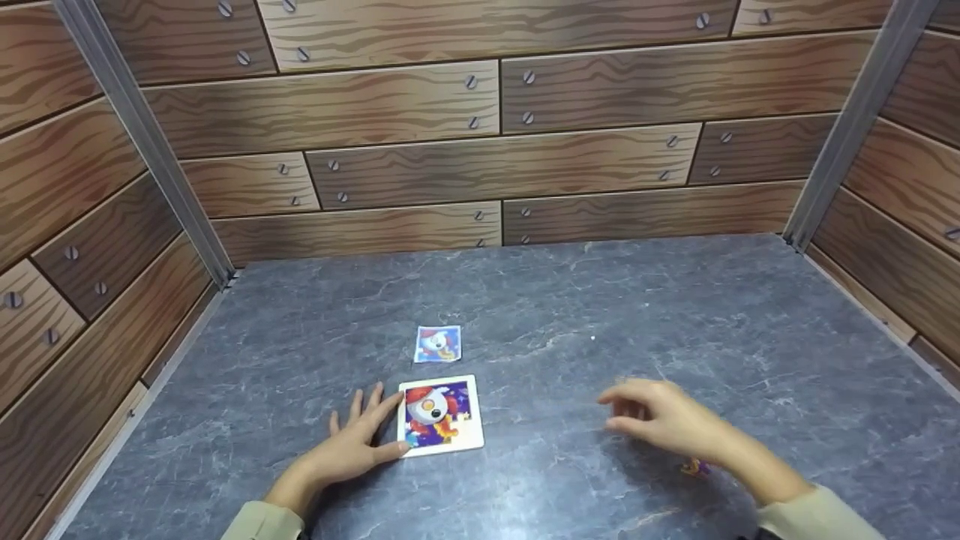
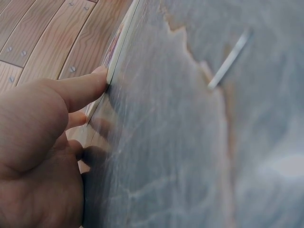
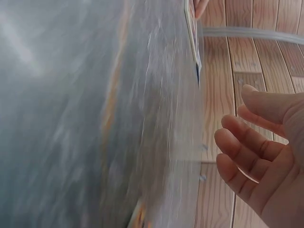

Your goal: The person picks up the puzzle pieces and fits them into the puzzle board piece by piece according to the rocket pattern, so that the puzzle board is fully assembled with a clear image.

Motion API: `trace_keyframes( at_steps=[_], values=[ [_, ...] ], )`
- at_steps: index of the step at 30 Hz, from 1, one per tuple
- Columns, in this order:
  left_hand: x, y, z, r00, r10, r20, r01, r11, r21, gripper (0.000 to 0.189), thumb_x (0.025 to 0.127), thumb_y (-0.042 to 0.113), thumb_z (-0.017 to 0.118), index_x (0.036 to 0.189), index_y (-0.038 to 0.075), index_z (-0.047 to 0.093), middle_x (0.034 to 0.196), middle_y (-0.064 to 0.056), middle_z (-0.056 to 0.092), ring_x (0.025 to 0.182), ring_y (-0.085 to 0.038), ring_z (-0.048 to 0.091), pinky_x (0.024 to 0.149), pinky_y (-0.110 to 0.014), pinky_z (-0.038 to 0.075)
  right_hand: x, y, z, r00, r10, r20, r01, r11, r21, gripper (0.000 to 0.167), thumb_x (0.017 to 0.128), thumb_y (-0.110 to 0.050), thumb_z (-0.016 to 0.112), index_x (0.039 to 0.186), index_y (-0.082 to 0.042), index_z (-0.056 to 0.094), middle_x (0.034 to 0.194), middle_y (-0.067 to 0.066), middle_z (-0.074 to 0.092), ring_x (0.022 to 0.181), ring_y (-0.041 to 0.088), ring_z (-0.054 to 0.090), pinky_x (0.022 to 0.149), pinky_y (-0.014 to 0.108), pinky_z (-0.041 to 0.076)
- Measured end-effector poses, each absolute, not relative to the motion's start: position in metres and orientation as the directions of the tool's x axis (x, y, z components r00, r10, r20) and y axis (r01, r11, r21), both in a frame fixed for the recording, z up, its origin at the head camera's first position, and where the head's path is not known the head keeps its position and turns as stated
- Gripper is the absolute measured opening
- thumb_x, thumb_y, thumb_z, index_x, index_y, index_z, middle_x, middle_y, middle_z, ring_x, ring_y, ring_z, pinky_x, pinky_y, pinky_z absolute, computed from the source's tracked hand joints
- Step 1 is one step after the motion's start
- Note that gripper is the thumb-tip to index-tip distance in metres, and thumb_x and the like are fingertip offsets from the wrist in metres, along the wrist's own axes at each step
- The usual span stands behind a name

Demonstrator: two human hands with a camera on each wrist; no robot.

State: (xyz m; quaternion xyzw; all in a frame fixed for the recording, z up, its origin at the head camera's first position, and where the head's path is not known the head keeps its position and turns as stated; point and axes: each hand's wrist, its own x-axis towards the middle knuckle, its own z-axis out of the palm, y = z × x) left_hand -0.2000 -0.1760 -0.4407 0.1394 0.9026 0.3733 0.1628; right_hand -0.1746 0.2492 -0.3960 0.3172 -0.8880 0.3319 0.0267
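A square jigsaw puzzle (image 1: 437, 414) in a white frame lies flat on the table, its picture a white-faced character with red on a purple ground. Along its right side, part of the white base shows bare. My left hand (image 1: 351, 448) rests at the frame's left edge, fingers spread, with the thumb at the near corner and the index finger farther up. Off to the right, my right hand (image 1: 667, 420) hovers over the table; its fingers are loosely bent and hold nothing. A small purple and yellow puzzle piece (image 1: 695, 468) lies under the right wrist, partly hidden by it.
Just beyond the puzzle lies a small picture card (image 1: 438, 344) with a similar character. The grey marbled table (image 1: 570, 300) meets wood-patterned walls (image 1: 420, 172) at the back and both sides. A tiny white speck (image 1: 592, 337) sits right of the card.
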Motion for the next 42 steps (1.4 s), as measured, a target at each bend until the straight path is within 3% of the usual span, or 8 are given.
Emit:
trace_keyframes(
  at_steps=[18,25,35,42],
  values=[
    [-0.200,-0.174,-0.443,-0.911,0.350,-0.218,0.103,0.704,0.702,0.079,0.082,0.048,0.065,0.147,0.021,0.031,0.154,-0.016,0.001,0.136,-0.037,-0.020,0.096,-0.061,-0.023,-0.139,0.336,-0.419,-0.815,-0.477,0.329,-0.578,0.622,-0.529,0.024,0.080,-0.009,0.072,0.100,0.003,0.064,0.077,-0.012,0.059,0.065,0.000,0.051,0.052,0.022,0.045],
    [-0.200,-0.176,-0.443,-0.913,0.365,-0.182,0.142,0.703,0.697,0.078,0.083,0.046,0.064,0.147,0.020,0.029,0.154,-0.016,0.000,0.136,-0.037,-0.021,0.096,-0.061,-0.023,-0.131,0.347,-0.425,-0.883,-0.440,0.161,-0.454,0.718,-0.527,0.026,0.080,-0.023,0.073,0.095,-0.004,0.064,0.081,-0.009,0.059,0.066,-0.002,0.049,0.053,0.022,0.043],
    [-0.201,-0.177,-0.443,-0.916,0.354,-0.189,0.130,0.707,0.695,0.078,0.083,0.047,0.064,0.148,0.021,0.029,0.154,-0.016,-0.001,0.136,-0.036,-0.021,0.096,-0.061,-0.023,-0.134,0.341,-0.426,-0.902,-0.429,0.045,-0.401,0.794,-0.458,0.036,0.074,-0.037,0.076,0.091,-0.010,0.059,0.084,-0.003,0.051,0.072,0.004,0.046,0.058,0.024,0.043],
    [-0.201,-0.177,-0.444,-0.914,0.364,-0.176,0.147,0.705,0.694,0.078,0.084,0.046,0.064,0.148,0.020,0.029,0.154,-0.016,-0.001,0.136,-0.036,-0.021,0.097,-0.061,-0.023,-0.138,0.339,-0.426,-0.902,-0.431,0.023,-0.387,0.784,-0.485,0.032,0.076,-0.033,0.075,0.087,-0.010,0.056,0.082,-0.002,0.050,0.072,0.004,0.046,0.060,0.025,0.043]
  ],
)
